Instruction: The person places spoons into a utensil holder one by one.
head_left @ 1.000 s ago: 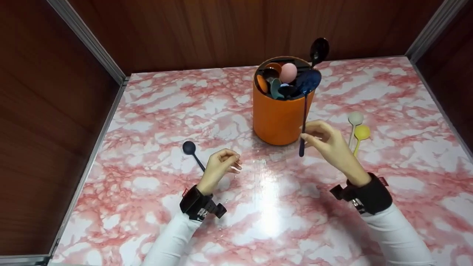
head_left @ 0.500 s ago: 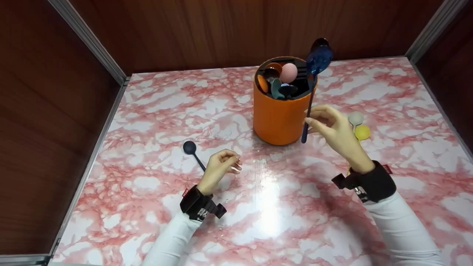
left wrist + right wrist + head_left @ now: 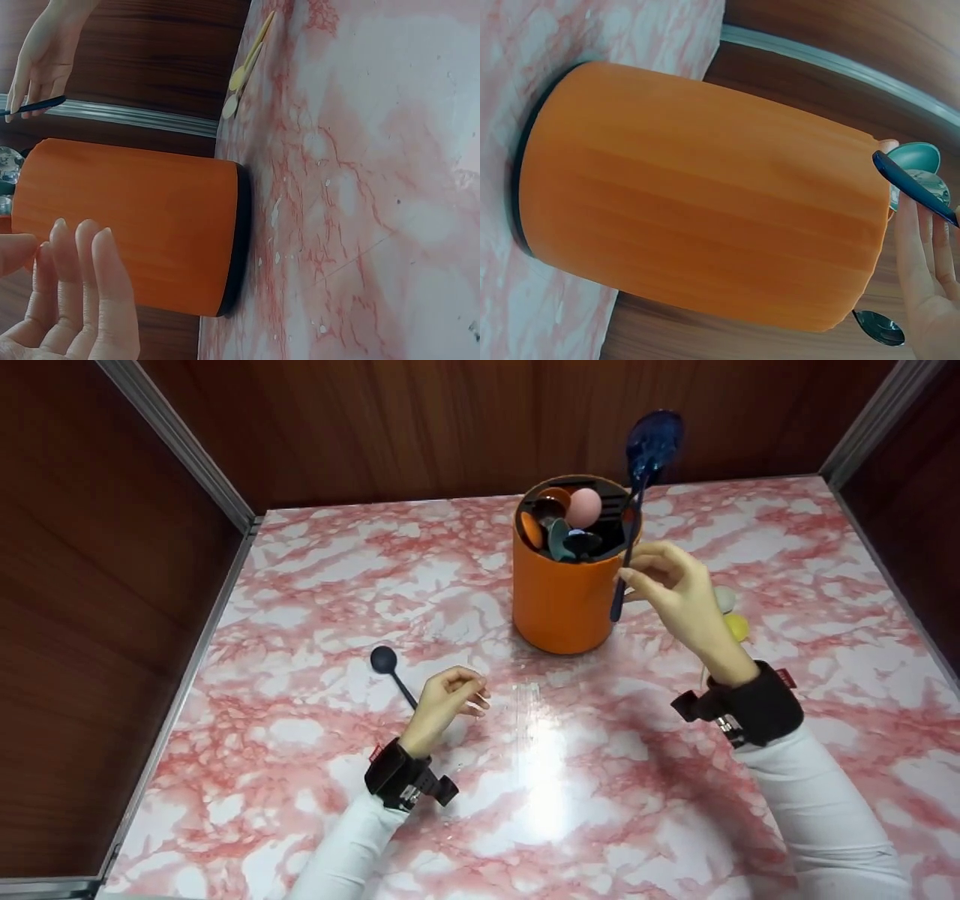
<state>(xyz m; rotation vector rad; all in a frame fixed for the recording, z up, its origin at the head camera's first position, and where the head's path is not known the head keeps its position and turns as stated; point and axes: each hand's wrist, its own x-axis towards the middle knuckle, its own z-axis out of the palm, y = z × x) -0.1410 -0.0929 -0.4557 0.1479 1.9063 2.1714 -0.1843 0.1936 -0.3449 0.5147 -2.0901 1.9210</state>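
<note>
In the head view my right hand (image 3: 675,592) pinches the handle of a dark blue spoon (image 3: 652,444) near its lower end. The spoon stands nearly upright with its bowl up, overlapping the right rim of the orange utensil holder (image 3: 562,607). Its handle end (image 3: 904,180) shows at the holder's top in the right wrist view. Several utensils poke out of the holder, among them a pink round one (image 3: 584,508) and a teal spoon (image 3: 559,538). My left hand (image 3: 442,701) hovers low over the table, fingers loosely curled around nothing, beside a dark navy spoon (image 3: 384,660).
A yellow spoon (image 3: 737,628) and a pale grey spoon (image 3: 724,599) lie right of the holder, partly hidden by my right hand. A black spoon (image 3: 880,328) juts from the holder's far side. Brown wooden panels (image 3: 375,427) wall the marbled table (image 3: 300,585).
My right hand has risen and moved away toward the back with the blue spoon, whose bowl has gone from over the holder's rim to well above it. The left hand stays put.
</note>
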